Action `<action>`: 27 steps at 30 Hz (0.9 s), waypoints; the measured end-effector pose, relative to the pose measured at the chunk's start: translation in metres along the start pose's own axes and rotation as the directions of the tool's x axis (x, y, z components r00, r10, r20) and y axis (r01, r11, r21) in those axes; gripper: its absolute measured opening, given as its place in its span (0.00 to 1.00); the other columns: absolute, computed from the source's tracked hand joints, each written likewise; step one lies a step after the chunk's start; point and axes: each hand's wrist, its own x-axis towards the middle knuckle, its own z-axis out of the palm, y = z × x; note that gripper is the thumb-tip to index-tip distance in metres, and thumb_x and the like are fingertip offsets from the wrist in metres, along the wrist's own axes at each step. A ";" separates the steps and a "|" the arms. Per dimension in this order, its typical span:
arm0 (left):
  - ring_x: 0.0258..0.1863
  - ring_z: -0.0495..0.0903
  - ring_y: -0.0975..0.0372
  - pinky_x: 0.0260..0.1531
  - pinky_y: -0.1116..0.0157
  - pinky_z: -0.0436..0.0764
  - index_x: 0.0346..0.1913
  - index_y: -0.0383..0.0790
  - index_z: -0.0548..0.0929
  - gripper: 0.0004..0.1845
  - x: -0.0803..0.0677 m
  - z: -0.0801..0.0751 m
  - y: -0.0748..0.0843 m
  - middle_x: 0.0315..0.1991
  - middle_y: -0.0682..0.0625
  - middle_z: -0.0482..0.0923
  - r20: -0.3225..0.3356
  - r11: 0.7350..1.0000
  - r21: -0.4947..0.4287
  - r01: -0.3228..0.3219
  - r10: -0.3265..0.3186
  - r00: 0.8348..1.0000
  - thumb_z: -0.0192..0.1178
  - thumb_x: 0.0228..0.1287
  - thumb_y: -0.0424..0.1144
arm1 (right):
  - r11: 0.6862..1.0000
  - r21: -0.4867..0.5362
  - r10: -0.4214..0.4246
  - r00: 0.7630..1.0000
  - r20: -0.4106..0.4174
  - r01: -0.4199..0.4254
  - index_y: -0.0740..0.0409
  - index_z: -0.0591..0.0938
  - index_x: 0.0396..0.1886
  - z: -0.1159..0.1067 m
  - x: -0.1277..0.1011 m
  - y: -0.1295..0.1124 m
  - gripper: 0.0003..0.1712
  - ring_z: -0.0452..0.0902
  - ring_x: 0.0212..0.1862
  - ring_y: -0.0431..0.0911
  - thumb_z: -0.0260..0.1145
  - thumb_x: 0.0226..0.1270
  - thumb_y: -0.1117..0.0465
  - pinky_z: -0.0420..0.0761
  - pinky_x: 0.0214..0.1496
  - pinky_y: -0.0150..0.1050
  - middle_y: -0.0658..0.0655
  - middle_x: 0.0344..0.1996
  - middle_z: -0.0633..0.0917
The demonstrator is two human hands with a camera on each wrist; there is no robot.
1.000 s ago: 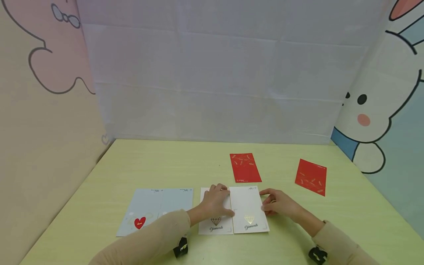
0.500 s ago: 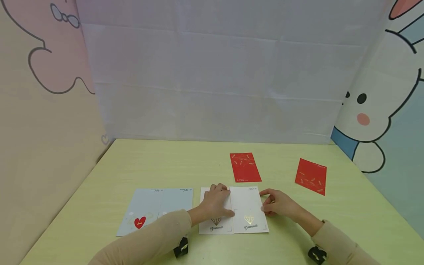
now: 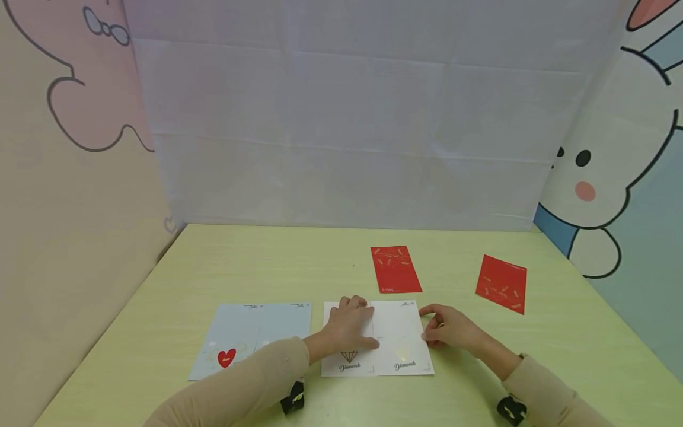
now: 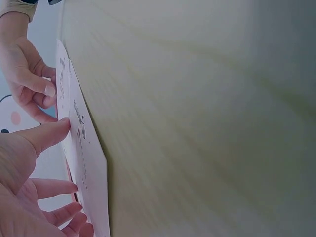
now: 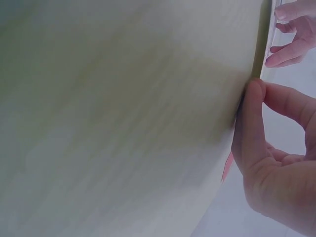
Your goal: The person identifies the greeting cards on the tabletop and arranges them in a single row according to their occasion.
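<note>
Two white cards printed "Diamonds" lie side by side on the table; the left card [image 3: 349, 369] and right card [image 3: 400, 326] meet edge to edge in the head view. My left hand [image 3: 348, 328] rests over the left card with fingers spread, hiding much of it. Its thumb tip reaches the seam. In the left wrist view, the left hand's fingertips [image 4: 74, 208] touch the card face. My right hand [image 3: 452, 328] is at the right card's outer edge, thumb and forefinger touching it at two separate spots. The right wrist view shows this hand [image 5: 276, 168] close to the tabletop.
Pale blue cards [image 3: 283, 320] with a red heart lie to the left, partly behind the left sleeve. Farther back are two red cards, one central [image 3: 396, 270] and one at right [image 3: 501, 284]. A white sheet [image 3: 352, 118] hangs behind the pale yellow table [image 3: 256, 261].
</note>
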 end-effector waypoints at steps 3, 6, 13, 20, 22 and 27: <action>0.48 0.61 0.56 0.39 0.60 0.65 0.56 0.41 0.73 0.35 0.000 0.000 0.000 0.52 0.49 0.65 0.004 1.000 0.004 -0.001 0.001 1.000 0.66 0.44 0.54 | 1.000 -0.002 -0.003 1.000 0.004 0.003 0.65 0.72 0.50 0.000 0.001 0.001 0.25 0.71 0.23 0.45 0.67 0.50 0.67 0.75 0.27 0.37 0.55 0.22 0.74; 0.48 0.61 0.56 0.39 0.60 0.66 0.56 0.41 0.73 0.35 0.000 -0.001 0.000 0.52 0.49 0.64 0.004 1.000 0.006 0.002 -0.002 1.000 0.66 0.44 0.54 | 1.000 -0.005 -0.018 1.000 0.015 0.018 0.65 0.72 0.50 -0.001 0.001 0.001 0.25 0.71 0.23 0.46 0.67 0.51 0.67 0.75 0.27 0.37 0.55 0.22 0.74; 0.49 0.61 0.56 0.40 0.59 0.66 0.55 0.42 0.74 0.33 0.000 -0.001 0.000 0.53 0.49 0.64 0.003 1.000 0.012 0.003 -0.004 1.000 0.66 0.44 0.54 | 0.999 -0.011 -0.031 0.999 0.013 0.031 0.65 0.72 0.50 -0.001 0.000 -0.001 0.25 0.71 0.23 0.45 0.67 0.51 0.67 0.75 0.27 0.37 0.55 0.22 0.74; 0.49 0.61 0.56 0.40 0.59 0.66 0.55 0.43 0.74 0.33 0.001 -0.001 0.001 0.53 0.49 0.64 0.001 1.000 -0.013 0.011 -0.011 1.000 0.67 0.43 0.53 | 0.999 -0.001 -0.046 0.999 0.012 0.046 0.66 0.73 0.50 -0.003 0.000 -0.001 0.23 0.72 0.23 0.46 0.65 0.52 0.68 0.76 0.27 0.37 0.55 0.22 0.74; 0.48 0.61 0.57 0.41 0.59 0.66 0.55 0.43 0.73 0.34 0.002 -0.001 0.001 0.52 0.49 0.64 -0.011 0.999 -0.044 0.019 -0.020 1.000 0.68 0.43 0.52 | 0.999 0.010 -0.048 0.999 0.007 0.048 0.66 0.73 0.50 -0.005 0.001 0.000 0.22 0.72 0.24 0.46 0.64 0.53 0.68 0.76 0.28 0.37 0.55 0.22 0.74; 0.50 0.62 0.56 0.45 0.58 0.65 0.58 0.43 0.70 0.35 0.008 -0.007 0.001 0.53 0.48 0.64 -0.069 0.991 -0.130 0.033 -0.042 0.997 0.67 0.45 0.50 | 0.997 0.041 -0.062 0.998 -0.016 0.063 0.68 0.72 0.50 -0.015 0.006 0.003 0.22 0.74 0.25 0.47 0.62 0.55 0.66 0.76 0.30 0.38 0.56 0.24 0.75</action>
